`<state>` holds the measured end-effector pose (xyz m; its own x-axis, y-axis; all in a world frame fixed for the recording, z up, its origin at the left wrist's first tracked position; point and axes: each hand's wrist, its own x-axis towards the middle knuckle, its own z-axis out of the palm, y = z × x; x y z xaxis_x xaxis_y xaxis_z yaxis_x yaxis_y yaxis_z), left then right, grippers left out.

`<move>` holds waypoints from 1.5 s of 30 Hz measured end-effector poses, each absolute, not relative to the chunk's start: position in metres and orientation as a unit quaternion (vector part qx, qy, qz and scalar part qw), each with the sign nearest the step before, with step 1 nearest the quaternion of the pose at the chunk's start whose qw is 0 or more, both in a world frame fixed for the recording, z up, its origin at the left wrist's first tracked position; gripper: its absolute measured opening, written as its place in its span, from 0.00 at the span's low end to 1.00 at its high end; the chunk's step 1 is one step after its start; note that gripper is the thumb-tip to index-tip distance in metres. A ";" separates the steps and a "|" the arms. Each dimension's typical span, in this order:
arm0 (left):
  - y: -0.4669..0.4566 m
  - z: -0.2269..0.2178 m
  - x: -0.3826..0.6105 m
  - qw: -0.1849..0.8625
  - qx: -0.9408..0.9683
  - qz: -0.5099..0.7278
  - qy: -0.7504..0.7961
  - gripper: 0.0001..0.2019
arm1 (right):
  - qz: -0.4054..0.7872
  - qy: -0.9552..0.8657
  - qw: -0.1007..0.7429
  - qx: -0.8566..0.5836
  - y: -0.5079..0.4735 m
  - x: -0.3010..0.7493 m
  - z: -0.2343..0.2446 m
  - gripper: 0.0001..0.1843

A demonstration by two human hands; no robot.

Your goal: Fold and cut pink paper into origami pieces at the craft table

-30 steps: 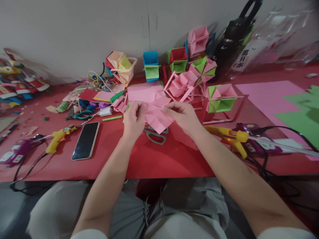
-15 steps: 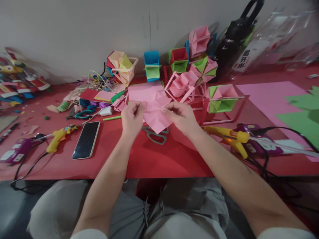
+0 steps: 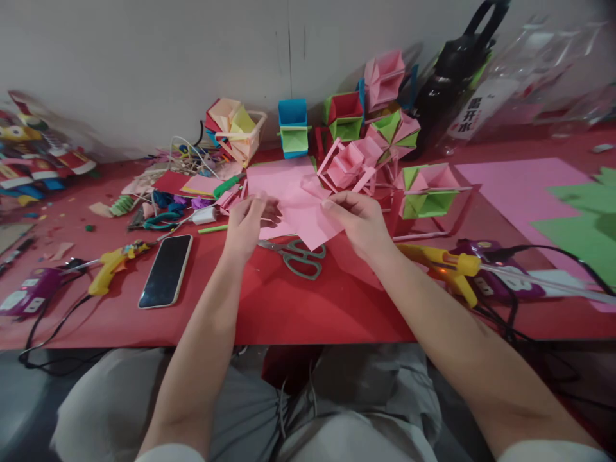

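My right hand (image 3: pixel 359 218) pinches the right side of a creased pink sheet of paper (image 3: pixel 315 224), held above the table. My left hand (image 3: pixel 250 221) is to the left of the sheet, apart from it, with its fingers loosely spread and nothing in them. Behind and beneath lies another pink sheet (image 3: pixel 267 179), flat on the table. A pair of scissors (image 3: pixel 303 260) rests just below the held paper, partly covered by it.
Folded paper models (image 3: pixel 344 163) stand along the wall. A phone (image 3: pixel 166 273) and a yellow glue gun (image 3: pixel 108 273) lie left; another glue gun (image 3: pixel 455 273) is by my right forearm. A dark bottle (image 3: pixel 445 90) stands at the back right, near pink and green paper (image 3: pixel 520 192).
My left hand has let go of the creased pink paper and moved left, its fingers opening. My right hand has shifted slightly right with the paper, uncovering more of the scissors.
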<state>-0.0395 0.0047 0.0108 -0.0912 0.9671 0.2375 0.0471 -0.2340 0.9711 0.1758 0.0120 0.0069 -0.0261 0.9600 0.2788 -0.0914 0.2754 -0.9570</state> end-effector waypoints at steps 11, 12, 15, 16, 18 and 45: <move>0.002 0.008 -0.038 0.344 0.606 0.552 0.457 0.16 | 0.433 -0.579 0.574 -0.386 0.012 0.174 0.004 0.09; 0.001 0.009 -0.038 0.326 0.615 0.548 0.464 0.16 | 0.424 -0.586 0.573 -0.385 0.012 0.174 0.003 0.09; 0.001 0.010 -0.038 0.298 0.633 0.534 0.475 0.16 | 0.398 -0.601 0.575 -0.387 0.013 0.174 0.002 0.10; 0.001 0.011 -0.038 0.297 0.634 0.534 0.474 0.15 | 0.390 -0.606 0.575 -0.388 0.012 0.175 0.003 0.10; 0.001 0.011 -0.037 0.301 0.631 0.538 0.472 0.14 | 0.375 -0.613 0.574 -0.393 0.010 0.175 0.006 0.10; 0.007 0.001 -0.043 0.308 0.639 0.552 0.438 0.10 | 0.398 -0.652 0.555 -0.329 0.004 0.172 0.011 0.22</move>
